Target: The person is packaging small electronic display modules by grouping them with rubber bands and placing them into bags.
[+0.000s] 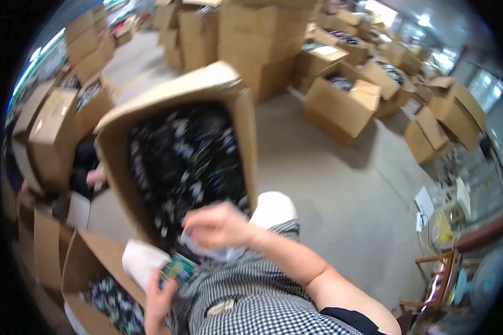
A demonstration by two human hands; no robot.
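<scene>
My left hand (161, 298) is closed on the edge of a small green and blue card (179, 268) over my lap. My right hand (221, 224) is somewhat blurred, its fingers curled in above a clear plastic bag (221, 252) on my lap; whether it grips anything I cannot make out. In front of my knees a large open cardboard box (250, 139) holds a heap of small dark packaged items (187, 156) with pale and bluish glints. A checked apron (262, 287) covers my lap.
At lower left an open carton (103, 259) holds more dark packets. Another person's hand (96, 177) shows beside cartons at the left. Tall cartons (262, 39) and an open box (341, 106) stand farther off. A wooden chair (444, 279) is at the right.
</scene>
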